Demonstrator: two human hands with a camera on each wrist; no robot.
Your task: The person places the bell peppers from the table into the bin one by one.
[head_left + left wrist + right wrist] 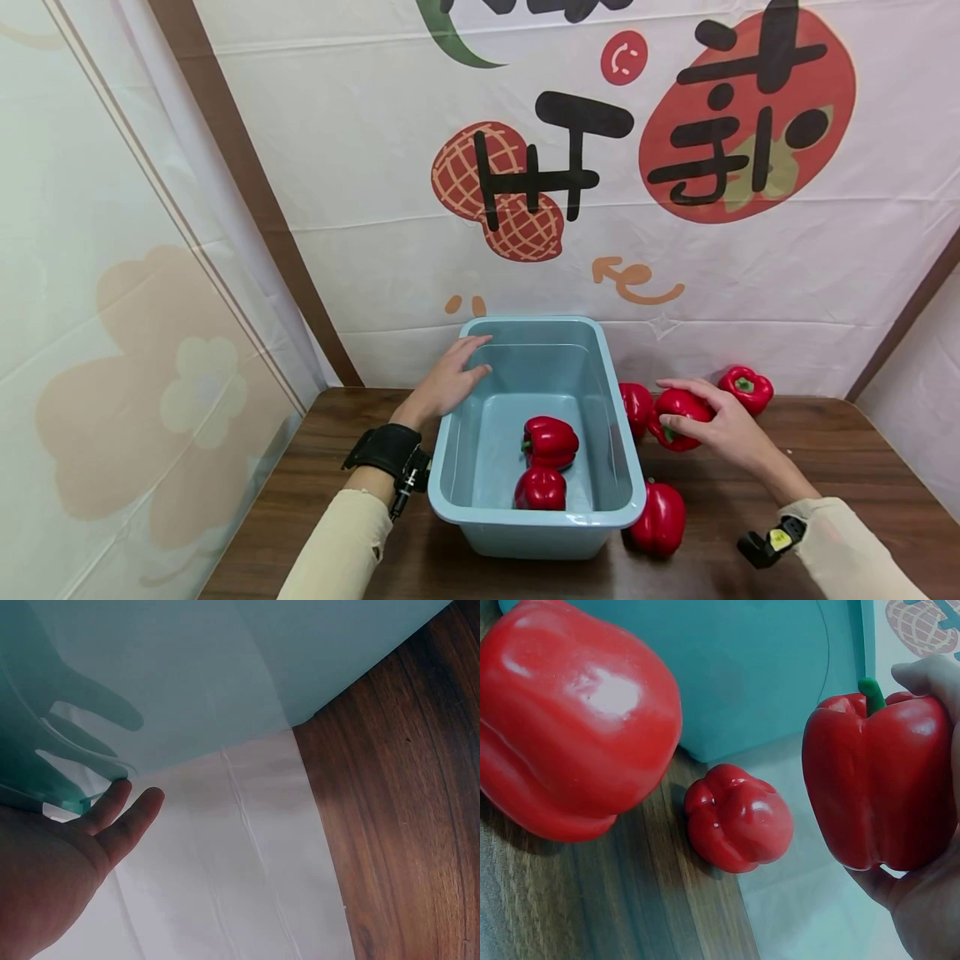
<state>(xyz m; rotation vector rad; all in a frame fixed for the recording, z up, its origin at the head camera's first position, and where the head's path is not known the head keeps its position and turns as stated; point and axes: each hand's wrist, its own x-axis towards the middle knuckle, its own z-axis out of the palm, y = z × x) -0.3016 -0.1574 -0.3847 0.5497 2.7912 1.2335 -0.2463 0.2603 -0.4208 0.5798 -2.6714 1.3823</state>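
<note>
A red bell pepper (681,408) with a green stem is gripped by my right hand (731,429), to the right of the light blue tub (536,518). In the right wrist view this held pepper (881,780) is raised off the table, thumb and fingers on either side of it. My left hand (450,379) is at the tub's left rim with fingers extended over it, holding nothing. Inside the tub lie two red peppers, one (553,442) behind the other (542,490).
Three more red peppers are on the wooden table (810,483): one (636,408) against the tub's right side, one (745,390) at the back by the printed cloth wall (360,250), and one (660,521) near the tub's front right corner.
</note>
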